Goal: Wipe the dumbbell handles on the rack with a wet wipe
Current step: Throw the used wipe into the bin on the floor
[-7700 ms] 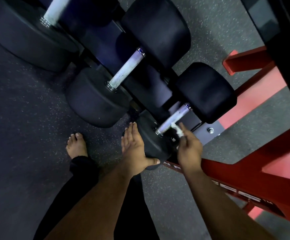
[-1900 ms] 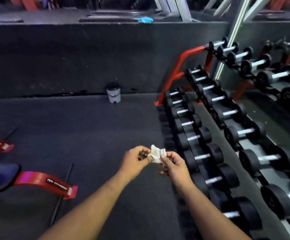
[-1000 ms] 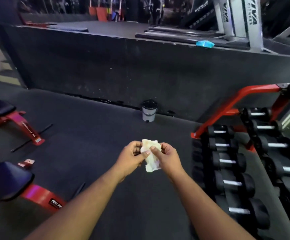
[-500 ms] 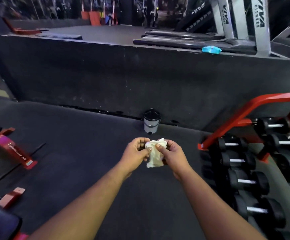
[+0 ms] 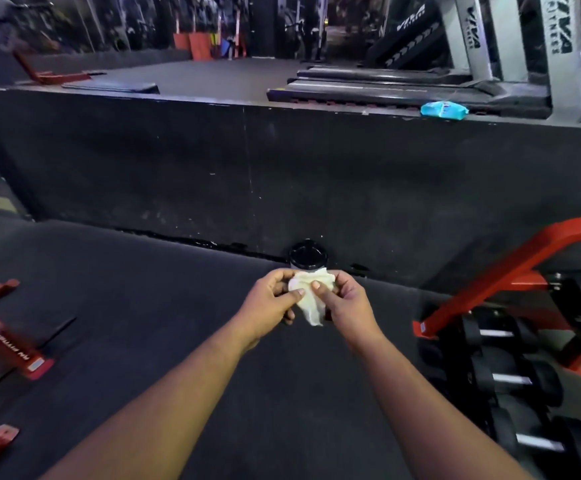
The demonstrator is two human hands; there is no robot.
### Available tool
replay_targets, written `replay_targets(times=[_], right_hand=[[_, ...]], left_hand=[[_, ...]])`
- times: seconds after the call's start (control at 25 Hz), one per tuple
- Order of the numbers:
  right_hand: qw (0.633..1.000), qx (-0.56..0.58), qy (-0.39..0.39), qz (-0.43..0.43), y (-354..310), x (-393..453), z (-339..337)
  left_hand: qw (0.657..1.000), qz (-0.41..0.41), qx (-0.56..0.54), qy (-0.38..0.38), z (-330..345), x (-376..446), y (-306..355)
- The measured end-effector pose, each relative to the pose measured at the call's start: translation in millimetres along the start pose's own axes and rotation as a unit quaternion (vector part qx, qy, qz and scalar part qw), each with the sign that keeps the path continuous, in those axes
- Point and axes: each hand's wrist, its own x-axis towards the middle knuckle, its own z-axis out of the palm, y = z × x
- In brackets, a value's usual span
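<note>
A crumpled white wet wipe (image 5: 310, 299) hangs between both hands in front of me at mid-frame. My left hand (image 5: 268, 306) pinches its left side and my right hand (image 5: 346, 304) pinches its right side, thumbs on top. The red dumbbell rack (image 5: 496, 271) stands at the right edge, well clear of my hands. Black dumbbells with silver handles (image 5: 510, 379) lie in a row on its lower tier. A blue wet-wipe pack (image 5: 444, 109) lies on the raised black platform edge at upper right.
A small bin with a black lid (image 5: 308, 256) stands on the floor against the black platform wall (image 5: 212, 174), just beyond my hands. Red bench feet (image 5: 15, 351) lie at the left. Treadmills (image 5: 420, 81) stand on the platform above.
The view has swung away from the rack towards the bin and wall, which are closer now. Both hands keep working the wipe, which is more bunched than a second ago.
</note>
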Motion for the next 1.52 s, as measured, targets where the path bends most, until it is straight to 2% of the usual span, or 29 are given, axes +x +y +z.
replay_targets(times=[0.12, 0.28, 0.44, 0.68, 0.88, 1.0, 1.16, 1.36, 1.52], right_hand=[[0.999, 0.013, -0.040, -0.001, -12.7, 64.7, -12.7], [0.999, -0.006, -0.041, 0.010, -11.5, 147.7, -22.7], [1.000, -0.015, 0.001, 0.016, 6.4, 234.1, -21.4], [0.994, -0.078, 0.065, 0.032, 30.6, 362.8, -26.1], [0.985, 0.001, 0.132, 0.112, 49.4, 446.2, -47.7], [0.980, 0.009, 0.102, 0.169, 70.2, 494.4, -60.7], [0.981, 0.026, 0.084, 0.174, 92.6, 580.3, -75.8], [0.979, 0.046, 0.066, 0.189, 107.5, 697.6, -79.6], [0.977, -0.024, 0.043, 0.209, 128.4, 780.4, -70.5]], left_hand=[[0.998, -0.004, -0.037, 0.045, -5.1, 61.8, 7.3], [0.996, -0.011, -0.068, 0.056, -12.4, 145.6, 3.6], [0.986, -0.075, -0.145, 0.037, -18.4, 233.4, -11.7], [0.984, -0.114, -0.133, -0.029, -35.3, 378.9, -29.0], [0.987, -0.109, -0.103, -0.054, -34.0, 488.4, -44.4], [0.993, -0.087, -0.049, -0.070, -30.6, 545.0, -56.2], [0.994, -0.079, -0.004, -0.070, -33.6, 631.2, -71.5], [0.990, -0.140, -0.026, -0.020, -44.3, 724.3, -79.9], [0.977, -0.207, -0.043, 0.015, -65.0, 790.3, -97.3]])
